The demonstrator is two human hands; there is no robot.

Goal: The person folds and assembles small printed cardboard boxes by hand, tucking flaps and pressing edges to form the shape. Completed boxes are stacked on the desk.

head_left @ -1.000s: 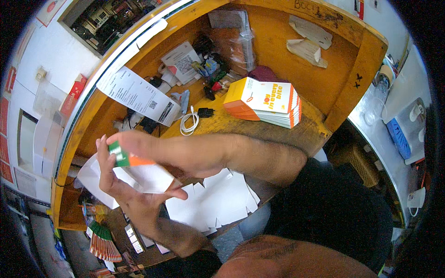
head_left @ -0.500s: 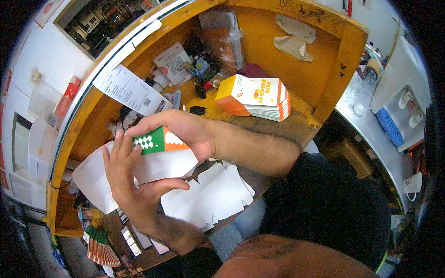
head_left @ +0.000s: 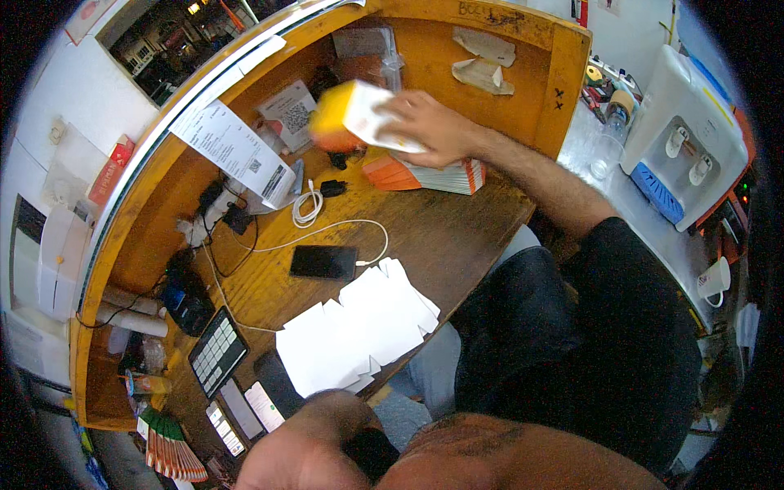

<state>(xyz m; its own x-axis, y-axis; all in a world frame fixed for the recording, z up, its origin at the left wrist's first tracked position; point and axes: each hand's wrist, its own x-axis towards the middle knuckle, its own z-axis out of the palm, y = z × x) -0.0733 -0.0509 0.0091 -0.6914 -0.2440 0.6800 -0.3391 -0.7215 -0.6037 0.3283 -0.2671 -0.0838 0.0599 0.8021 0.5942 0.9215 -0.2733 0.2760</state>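
Note:
My right hand (head_left: 433, 131) reaches to the back of the desk. It is closed on a folded paper food carton (head_left: 366, 114) in yellow, white and orange, blurred by motion. Just below the hand, a stack of nested cartons (head_left: 449, 177) with orange and white edges lies on the desk. At the lower edge of the view is part of my left hand (head_left: 302, 461). Its fingers are hidden, so I cannot see whether it holds anything. Between my arms lies a pile of flat white carton blanks (head_left: 351, 335) with notched edges.
On the desk (head_left: 457, 237) are a black phone (head_left: 323, 262) on a white cable, a tablet (head_left: 218, 353) and several more phones at the front left. A fan of green-orange cartons (head_left: 171, 445) sits at the left corner. A wooden partition (head_left: 523, 106) encloses the back.
My right hand has moved away to the back with the carton, over the stack. My left hand has let go of it and dropped to the lower edge. The phone and tablet are uncovered.

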